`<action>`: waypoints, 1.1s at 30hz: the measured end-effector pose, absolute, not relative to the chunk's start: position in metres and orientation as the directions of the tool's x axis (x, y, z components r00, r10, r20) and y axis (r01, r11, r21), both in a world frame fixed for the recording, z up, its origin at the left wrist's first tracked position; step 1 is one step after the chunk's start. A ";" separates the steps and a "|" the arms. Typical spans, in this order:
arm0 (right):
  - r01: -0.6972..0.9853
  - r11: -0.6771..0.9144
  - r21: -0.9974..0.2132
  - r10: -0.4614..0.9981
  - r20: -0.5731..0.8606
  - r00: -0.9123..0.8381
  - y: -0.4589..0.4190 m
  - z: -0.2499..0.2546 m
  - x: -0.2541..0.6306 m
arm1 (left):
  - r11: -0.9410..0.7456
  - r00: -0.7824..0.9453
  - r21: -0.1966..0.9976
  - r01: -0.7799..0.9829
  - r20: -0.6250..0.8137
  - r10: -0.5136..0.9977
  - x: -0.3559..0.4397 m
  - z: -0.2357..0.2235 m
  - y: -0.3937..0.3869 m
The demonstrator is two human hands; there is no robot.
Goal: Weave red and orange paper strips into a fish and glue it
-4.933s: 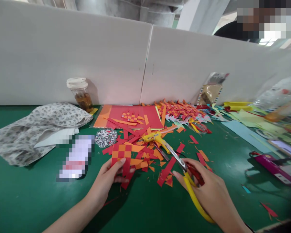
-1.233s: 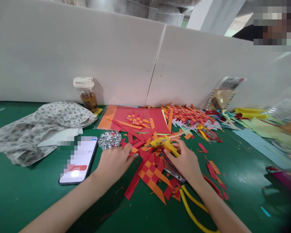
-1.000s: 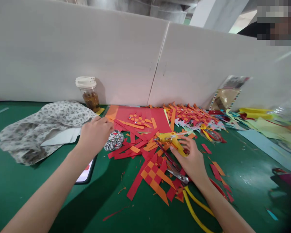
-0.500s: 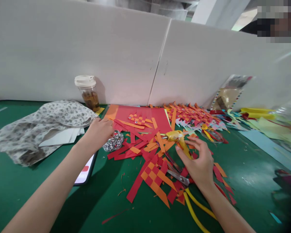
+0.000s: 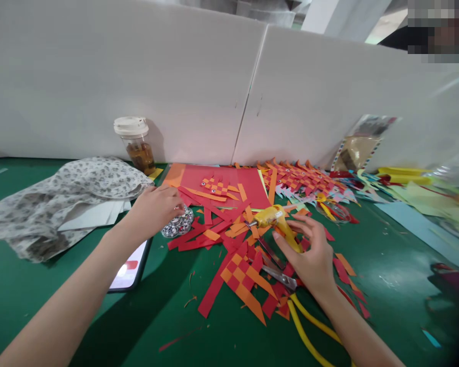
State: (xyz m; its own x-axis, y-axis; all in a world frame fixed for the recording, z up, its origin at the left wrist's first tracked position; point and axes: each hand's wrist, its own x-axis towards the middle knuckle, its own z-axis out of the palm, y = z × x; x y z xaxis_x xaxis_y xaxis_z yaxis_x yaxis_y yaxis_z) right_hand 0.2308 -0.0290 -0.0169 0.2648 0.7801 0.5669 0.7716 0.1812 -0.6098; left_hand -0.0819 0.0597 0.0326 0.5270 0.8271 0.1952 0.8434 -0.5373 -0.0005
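My left hand is at the near edge of a small clear dish of googly eyes, fingers curled together and pointing down; whether a piece sits between the fingertips is hidden. In my right hand is a yellow hot glue gun, its nozzle pointing left over loose paper strips. Below it lies a woven red and orange paper piece, shaped like a fish. Scissors with yellow handles lie beside it, partly under my right wrist. A small woven fish with eyes rests on red paper sheets.
Finished-looking woven fish are piled at the back right. A lidded cup of tea, a patterned cloth and a phone are on the left. Blue paper lies right. A white partition stands behind.
My left hand has dipped slightly toward the googly eyes, fingers now lower over the dish. The glue gun in my right hand has tilted and shifted slightly left and down. The view moved a little.
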 end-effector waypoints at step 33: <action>0.891 0.399 -0.215 0.851 0.447 -0.274 -0.047 -0.031 0.234 | -0.377 0.620 0.615 0.693 -0.240 0.747 -0.040 0.003 -0.003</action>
State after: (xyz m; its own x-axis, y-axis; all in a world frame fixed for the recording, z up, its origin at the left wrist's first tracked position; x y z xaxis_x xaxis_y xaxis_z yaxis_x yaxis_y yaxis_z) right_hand 0.2342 -0.0468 -0.0313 -0.2739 0.8515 0.4472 0.8912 0.3995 -0.2147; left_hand -0.0396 -0.0034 0.0026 0.6196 0.7472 -0.2404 0.6928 -0.3766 0.6150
